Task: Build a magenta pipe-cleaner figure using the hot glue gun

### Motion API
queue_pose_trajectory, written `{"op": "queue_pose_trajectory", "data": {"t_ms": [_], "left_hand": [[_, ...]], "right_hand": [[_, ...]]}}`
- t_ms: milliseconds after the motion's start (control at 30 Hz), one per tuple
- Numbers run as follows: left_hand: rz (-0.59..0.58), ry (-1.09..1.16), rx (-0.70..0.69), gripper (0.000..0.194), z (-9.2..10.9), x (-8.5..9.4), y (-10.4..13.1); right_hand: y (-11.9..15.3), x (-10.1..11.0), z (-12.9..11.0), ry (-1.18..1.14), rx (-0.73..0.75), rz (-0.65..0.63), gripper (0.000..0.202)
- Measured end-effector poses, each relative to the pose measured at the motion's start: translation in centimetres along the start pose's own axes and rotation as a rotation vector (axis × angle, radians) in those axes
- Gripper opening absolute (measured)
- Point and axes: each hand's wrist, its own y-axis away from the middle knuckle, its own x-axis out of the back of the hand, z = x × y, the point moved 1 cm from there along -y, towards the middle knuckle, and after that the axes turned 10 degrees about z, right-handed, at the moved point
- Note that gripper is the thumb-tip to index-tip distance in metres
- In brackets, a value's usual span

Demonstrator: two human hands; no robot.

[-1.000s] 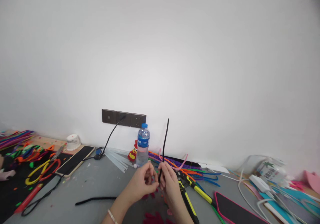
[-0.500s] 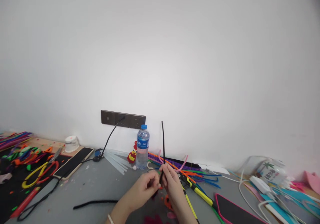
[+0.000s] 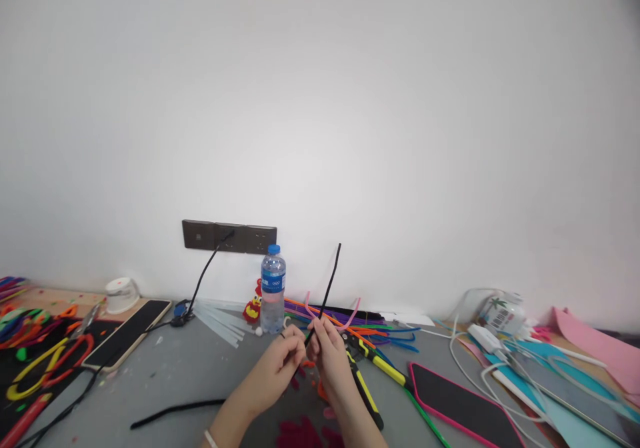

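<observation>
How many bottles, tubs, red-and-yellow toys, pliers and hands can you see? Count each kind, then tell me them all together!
Clear plastic bottle with blue cap: 1
White round tub: 1
Small red-and-yellow toy figure: 1
Yellow-and-black-handled pliers: 1
Bare hands, left hand and right hand: 2
Total: 6

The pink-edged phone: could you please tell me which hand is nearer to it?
Right. The right hand is left of the pink-edged phone, across the pliers; the left hand is farther left.
</observation>
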Motion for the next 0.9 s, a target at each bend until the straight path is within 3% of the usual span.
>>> {"op": "queue_pose_trajectory", "data": {"t_ms": [200,433,700,900], "left_hand": [[0.019,0.029,-0.008,0.021,0.3,-0.1,0.0],[0.093,0.049,0.111,0.004,-1.7,0.1,0.1],[0.06,0.142,0.146,0.021,-1.7,-0.1,0.1],[0.108,0.02,0.102,0.026,-1.7,-0.2,-0.1]], "right_hand": [[0.3,-0.3,-0.4,-0.047,-0.03,0.036,0.052],[0.5,-0.4,-1.2,-0.141,-0.087,0.032,0.048],[0.5,-0.3,-0.8,-0.081,-0.073,0.019,0.047],[0.7,-0.3,-0.5,-0.068,-0.042,0.039,0.046]]}}
